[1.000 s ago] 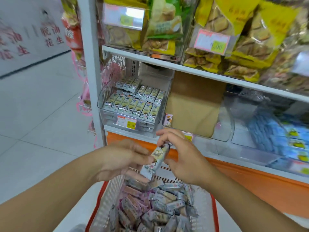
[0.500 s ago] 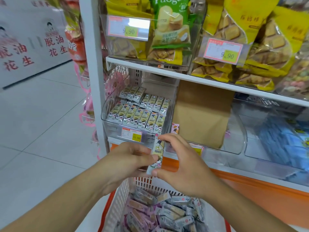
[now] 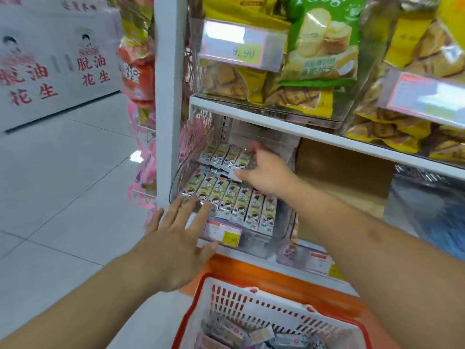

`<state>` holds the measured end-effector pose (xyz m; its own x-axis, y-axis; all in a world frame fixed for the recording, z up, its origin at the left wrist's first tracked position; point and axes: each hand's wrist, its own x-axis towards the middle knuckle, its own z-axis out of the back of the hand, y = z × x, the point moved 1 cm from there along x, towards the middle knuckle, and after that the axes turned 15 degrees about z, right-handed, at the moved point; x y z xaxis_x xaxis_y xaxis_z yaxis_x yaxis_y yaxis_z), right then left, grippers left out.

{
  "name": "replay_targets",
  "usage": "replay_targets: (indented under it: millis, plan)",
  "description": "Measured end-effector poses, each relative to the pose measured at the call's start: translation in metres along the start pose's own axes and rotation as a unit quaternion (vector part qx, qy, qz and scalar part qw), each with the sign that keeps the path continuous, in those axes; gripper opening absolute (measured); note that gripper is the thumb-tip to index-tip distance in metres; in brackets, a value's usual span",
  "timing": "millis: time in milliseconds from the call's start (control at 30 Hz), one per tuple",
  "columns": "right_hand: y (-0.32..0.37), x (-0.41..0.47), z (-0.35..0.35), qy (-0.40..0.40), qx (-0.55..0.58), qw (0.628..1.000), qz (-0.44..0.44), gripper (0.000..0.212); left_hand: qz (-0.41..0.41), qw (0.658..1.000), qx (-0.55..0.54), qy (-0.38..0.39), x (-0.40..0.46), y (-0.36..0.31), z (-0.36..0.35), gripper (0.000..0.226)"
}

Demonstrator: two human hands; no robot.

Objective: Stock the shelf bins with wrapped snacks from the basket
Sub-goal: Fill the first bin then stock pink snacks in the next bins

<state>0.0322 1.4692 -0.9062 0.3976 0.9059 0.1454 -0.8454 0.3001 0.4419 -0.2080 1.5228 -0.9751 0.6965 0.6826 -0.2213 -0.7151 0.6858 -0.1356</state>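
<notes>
A clear shelf bin (image 3: 254, 244) on the lower shelf holds two rows of wrapped snacks (image 3: 232, 201) with cream and dark wrappers. My right hand (image 3: 266, 172) reaches into the bin and pinches one wrapped snack (image 3: 245, 158) at the right end of the back row. My left hand (image 3: 176, 238) is spread flat with straight fingers, its fingertips at the bin's front left corner, and it holds nothing. Below, a white basket (image 3: 254, 311) with a red rim holds several more wrapped snacks (image 3: 236, 333).
A white upright post (image 3: 167, 96) borders the bin on the left, and a white shelf board (image 3: 314, 133) runs low above it. Yellow and green biscuit bags (image 3: 324, 44) fill the upper bins. A brown cardboard box (image 3: 344, 177) stands to the bin's right.
My right hand has carried the snack from above the basket up into the bin's back row. My left hand let go of it and spread open at the bin's front.
</notes>
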Motion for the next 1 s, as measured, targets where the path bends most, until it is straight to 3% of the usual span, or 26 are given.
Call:
replay_targets:
  millis: [133, 300, 500, 767, 1000]
  plan:
    - [-0.023, 0.039, -0.008, 0.059, -0.035, 0.996, -0.051, 0.096, -0.006, 1.0, -0.002, -0.007, 0.0, 0.001, 0.0, 0.082]
    - [-0.031, 0.05, -0.016, 0.071, -0.013, 0.996, -0.061, 0.084, -0.011, 1.0, 0.0, -0.001, -0.001, 0.0, -0.001, 0.082]
    - [-0.028, 0.036, -0.007, 0.091, -0.043, 0.994, -0.035, 0.089, -0.006, 1.0, -0.007, -0.007, -0.005, -0.003, 0.002, 0.081]
    - [0.015, -0.069, 0.013, 0.075, -0.073, 0.988, 0.113, 0.074, -0.083, 0.989, -0.117, -0.018, -0.049, -0.033, 0.015, 0.071]
    - [0.018, -0.212, -0.028, 0.083, -0.003, 0.985, 0.15, 0.06, -0.059, 0.991, -0.093, 0.073, -0.081, -0.051, -0.039, 0.05]
